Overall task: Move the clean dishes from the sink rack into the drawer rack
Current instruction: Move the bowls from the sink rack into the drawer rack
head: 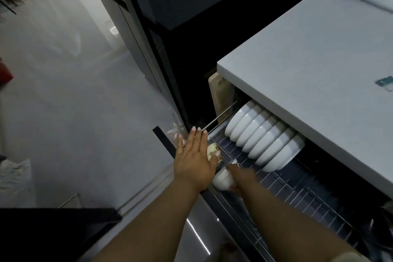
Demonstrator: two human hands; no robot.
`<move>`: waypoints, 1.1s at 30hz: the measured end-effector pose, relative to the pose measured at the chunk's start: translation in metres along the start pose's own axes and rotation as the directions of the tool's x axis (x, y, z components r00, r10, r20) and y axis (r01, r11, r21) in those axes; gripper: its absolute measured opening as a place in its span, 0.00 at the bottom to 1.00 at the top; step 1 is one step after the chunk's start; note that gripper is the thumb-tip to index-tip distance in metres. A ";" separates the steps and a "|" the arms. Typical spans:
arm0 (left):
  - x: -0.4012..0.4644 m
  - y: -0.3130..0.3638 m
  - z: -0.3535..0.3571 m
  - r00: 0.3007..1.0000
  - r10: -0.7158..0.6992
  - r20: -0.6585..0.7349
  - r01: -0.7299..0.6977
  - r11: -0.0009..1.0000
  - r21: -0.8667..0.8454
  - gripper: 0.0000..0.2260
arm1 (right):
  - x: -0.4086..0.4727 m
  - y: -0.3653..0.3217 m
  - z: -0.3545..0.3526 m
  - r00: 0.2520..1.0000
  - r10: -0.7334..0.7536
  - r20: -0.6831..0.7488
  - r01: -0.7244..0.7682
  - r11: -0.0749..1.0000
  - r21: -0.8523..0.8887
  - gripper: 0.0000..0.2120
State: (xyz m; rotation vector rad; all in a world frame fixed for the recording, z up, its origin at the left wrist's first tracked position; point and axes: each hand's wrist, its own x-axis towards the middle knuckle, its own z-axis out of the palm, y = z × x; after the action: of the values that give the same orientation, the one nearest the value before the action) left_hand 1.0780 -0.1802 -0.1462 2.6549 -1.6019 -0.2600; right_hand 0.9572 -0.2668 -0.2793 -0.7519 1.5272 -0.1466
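The right hand (240,178), blurred, seems to grip a small white bowl (223,178) at the drawer rack (287,185)'s near-left corner. The left hand (194,155) lies flat, fingers straight, just left of it, its thumb touching a printed cup (213,151).

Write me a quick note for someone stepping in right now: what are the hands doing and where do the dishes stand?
Left hand: fingers straight, lying over a printed cup at the near-left end of the drawer rack.
Right hand: blurred, gripping a small white bowl low in the rack.
Done: a row of white bowls stands on edge further back, under the countertop.
Left: seat this bowl; the sink rack is out of view, so the remaining dishes cannot be counted.
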 end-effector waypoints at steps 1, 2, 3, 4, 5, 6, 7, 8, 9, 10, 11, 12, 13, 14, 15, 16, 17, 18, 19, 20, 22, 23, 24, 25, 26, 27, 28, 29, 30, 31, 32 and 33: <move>0.000 -0.001 0.001 1.000 0.005 -0.010 -0.005 1.000 -0.010 0.37 | -0.008 -0.007 0.004 1.000 -0.001 0.004 0.002 1.000 -0.022 0.43; 0.000 -0.001 0.002 1.000 0.009 -0.023 -0.009 1.000 -0.023 0.36 | -0.022 -0.017 0.009 1.000 0.003 0.007 -0.003 0.999 -0.045 0.41; 0.000 -0.001 0.003 0.999 0.010 -0.037 -0.012 0.999 -0.040 0.36 | -0.028 -0.024 0.014 1.000 0.002 0.004 -0.002 0.997 -0.080 0.38; 0.001 -0.002 0.005 0.999 0.010 -0.048 -0.013 0.999 -0.050 0.36 | -0.034 -0.030 0.018 1.000 -0.004 -0.004 0.003 0.994 -0.106 0.35; 0.001 -0.002 0.007 0.998 0.010 -0.058 -0.013 0.999 -0.051 0.35 | -0.033 -0.033 0.023 1.000 -0.017 -0.014 0.015 0.993 -0.115 0.34; 0.002 -0.003 0.009 0.997 0.011 -0.072 -0.014 0.999 -0.048 0.34 | -0.034 -0.034 0.027 1.000 -0.011 -0.014 0.009 0.994 -0.106 0.34; 0.002 -0.003 0.010 0.996 0.011 -0.086 -0.015 0.999 -0.047 0.33 | -0.030 -0.033 0.031 1.000 0.002 -0.008 -0.002 0.996 -0.090 0.35; 0.003 -0.004 0.011 0.995 0.012 -0.102 -0.017 0.999 -0.045 0.33 | -0.025 -0.031 0.033 1.000 0.007 0.015 -0.006 0.998 -0.069 0.38; 0.003 -0.004 0.013 0.994 0.015 -0.110 -0.020 0.999 -0.040 0.32 | -0.001 -0.021 0.036 0.999 -0.003 0.041 0.005 0.998 -0.056 0.42; 0.003 -0.005 0.014 0.994 0.017 -0.106 -0.021 0.999 -0.036 0.32 | 0.032 -0.006 0.041 0.999 -0.009 0.051 0.012 0.998 -0.063 0.45; 0.003 -0.005 0.015 0.995 0.018 -0.101 -0.022 0.999 -0.036 0.32 | 0.045 0.000 0.045 0.997 -0.010 0.071 0.017 0.995 -0.097 0.47; 0.004 -0.006 0.015 0.995 0.018 -0.101 -0.022 0.999 -0.038 0.33 | 0.055 0.005 0.050 0.996 -0.002 0.093 0.015 0.991 -0.133 0.45; 0.004 -0.006 0.015 0.995 0.016 -0.100 -0.020 0.999 -0.042 0.33 | 0.057 0.004 0.052 0.994 0.008 0.106 0.011 0.985 -0.173 0.41; 0.004 -0.006 0.015 0.995 0.013 -0.096 -0.017 0.999 -0.043 0.33 | 0.036 -0.009 0.053 0.994 0.009 0.106 0.013 0.977 -0.212 0.35; 0.005 -0.006 0.016 0.995 0.012 -0.095 -0.016 0.999 -0.043 0.33 | 0.018 -0.020 0.053 0.993 0.028 0.112 0.000 0.968 -0.251 0.28; 0.005 -0.006 0.016 0.995 0.011 -0.102 -0.016 0.999 -0.045 0.33 | 0.002 -0.029 0.052 0.995 0.037 0.094 -0.006 0.953 -0.304 0.25; 0.004 -0.006 0.017 0.993 0.009 -0.115 -0.015 0.999 -0.049 0.33 | -0.006 -0.036 0.050 0.995 0.043 0.094 -0.007 0.933 -0.360 0.24; 0.004 -0.006 0.016 0.993 0.008 -0.119 -0.015 0.998 -0.054 0.33 | -0.018 -0.044 0.046 0.997 0.010 0.073 0.020 0.917 -0.398 0.25; 0.004 -0.006 0.015 0.995 0.008 -0.099 -0.014 0.998 -0.059 0.34 | -0.021 -0.049 0.042 0.999 -0.030 0.042 0.044 0.913 -0.405 0.27; 0.004 -0.007 0.013 0.998 0.006 -0.063 -0.010 0.998 -0.062 0.35 | -0.027 -0.053 0.039 0.997 -0.073 0.020 0.075 0.909 -0.411 0.29; 0.003 -0.006 0.008 1.000 0.007 -0.007 -0.007 0.999 -0.050 0.37 | -0.040 -0.063 0.033 0.985 -0.170 0.020 0.164 0.904 -0.395 0.29; 0.002 -0.006 0.005 1.000 0.006 0.015 -0.005 0.999 -0.038 0.37 | -0.047 -0.068 0.030 0.978 -0.206 0.034 0.204 0.908 -0.367 0.26; 0.001 -0.004 0.002 0.999 0.002 0.034 -0.001 1.000 -0.028 0.37 | -0.060 -0.076 0.026 0.969 -0.242 0.047 0.244 0.908 -0.341 0.22; 0.002 -0.005 0.001 0.998 -0.012 0.061 0.014 1.000 -0.027 0.35 | -0.069 -0.082 0.023 0.963 -0.265 0.059 0.269 0.905 -0.330 0.18; 0.003 -0.005 0.000 0.995 -0.036 0.095 0.040 0.999 -0.036 0.33 | -0.078 -0.088 0.019 0.957 -0.286 0.052 0.288 0.905 -0.312 0.15; 0.003 -0.002 -0.003 0.989 -0.061 0.132 0.070 0.996 -0.063 0.30 | -0.085 -0.093 0.014 0.951 -0.307 0.040 0.305 0.907 -0.290 0.15; 0.002 0.003 -0.007 0.983 -0.086 0.164 0.105 0.988 -0.111 0.29 | -0.093 -0.096 0.009 0.950 -0.311 0.042 0.310 0.912 -0.267 0.15; 0.000 0.008 -0.011 0.975 -0.107 0.194 0.144 0.973 -0.183 0.29 | -0.102 -0.099 0.004 0.943 -0.330 0.045 0.331 0.914 -0.232 0.15; -0.002 0.014 -0.015 0.967 -0.123 0.223 0.181 0.948 -0.263 0.29 | -0.110 -0.100 0.000 0.939 -0.339 0.053 0.343 0.922 -0.181 0.14; -0.006 0.020 -0.019 0.960 -0.131 0.249 0.212 0.917 -0.338 0.29 | -0.117 -0.101 -0.006 0.936 -0.348 0.059 0.353 0.927 -0.130 0.13; -0.009 0.025 -0.022 0.955 -0.133 0.267 0.236 0.883 -0.405 0.29 | -0.125 -0.100 -0.013 0.937 -0.345 0.062 0.349 0.934 -0.072 0.12; -0.014 0.030 -0.025 0.955 -0.123 0.270 0.241 0.853 -0.462 0.29 | -0.133 -0.099 -0.020 0.938 -0.342 0.062 0.343 0.939 -0.004 0.12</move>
State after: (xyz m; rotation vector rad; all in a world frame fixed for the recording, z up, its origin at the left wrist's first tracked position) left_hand 1.0490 -0.1839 -0.1161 2.4271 -1.1161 -0.8868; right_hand 0.9632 -0.2795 -0.1127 -1.0225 1.3304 -0.3692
